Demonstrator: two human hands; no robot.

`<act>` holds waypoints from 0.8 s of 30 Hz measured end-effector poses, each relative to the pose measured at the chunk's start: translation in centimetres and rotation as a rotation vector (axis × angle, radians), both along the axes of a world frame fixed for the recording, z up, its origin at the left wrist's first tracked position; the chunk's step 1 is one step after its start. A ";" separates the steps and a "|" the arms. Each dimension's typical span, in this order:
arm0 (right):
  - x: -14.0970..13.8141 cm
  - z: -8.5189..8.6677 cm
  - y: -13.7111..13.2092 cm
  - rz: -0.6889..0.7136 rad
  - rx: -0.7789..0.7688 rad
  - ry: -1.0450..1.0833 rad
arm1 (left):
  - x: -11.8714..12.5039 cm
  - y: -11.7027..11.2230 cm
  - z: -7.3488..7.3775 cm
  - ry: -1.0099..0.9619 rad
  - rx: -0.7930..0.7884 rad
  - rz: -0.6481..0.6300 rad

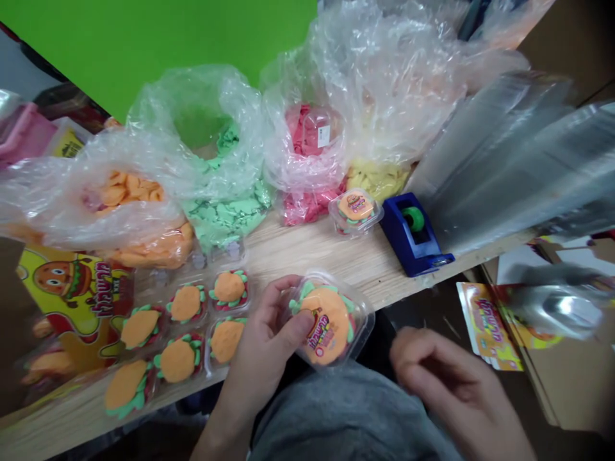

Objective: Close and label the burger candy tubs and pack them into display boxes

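My left hand [278, 333] grips a clear plastic clamshell box [362, 323], thumb pressed on its lid. Inside shows a toy burger [331, 317] of orange, green and red soft clay, under a printed sticker [317, 333]. To the right, apart from the box, my right hand [442, 378] is curled closed above my lap; whatever its fingers may hold is hidden. Left of the box, several clay burgers [177, 360] sit in clear trays on the wooden table [283, 253]. Another stickered box [355, 208] stands farther back.
A blue tape dispenser [413, 237] with green tape stands near the table's right edge. Behind are plastic bags of orange [154, 246], green [230, 211], pink [310, 202] and yellow clay [377, 179]. Stacked clear packaging [500, 147] leans at right; a printed card [490, 326] lies below.
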State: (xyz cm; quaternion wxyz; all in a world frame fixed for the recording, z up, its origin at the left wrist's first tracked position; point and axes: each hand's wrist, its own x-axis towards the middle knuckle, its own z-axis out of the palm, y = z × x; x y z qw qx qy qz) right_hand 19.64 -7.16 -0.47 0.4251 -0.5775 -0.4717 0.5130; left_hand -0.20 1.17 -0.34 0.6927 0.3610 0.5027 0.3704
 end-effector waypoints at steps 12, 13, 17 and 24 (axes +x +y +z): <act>-2.0 1.2 2.6 0.389 -0.083 -0.007 | -0.7 -0.3 0.9 -0.096 -0.049 0.045; -1.8 1.2 2.7 0.420 -0.061 -0.010 | -0.7 -0.1 0.9 -0.110 -0.081 0.039; -1.8 0.6 3.3 0.419 0.000 -0.077 | -0.7 0.4 0.6 -0.003 -0.087 -0.025; -2.9 -0.8 2.9 0.330 0.022 -0.219 | -1.1 1.0 -0.3 0.077 -0.140 -0.153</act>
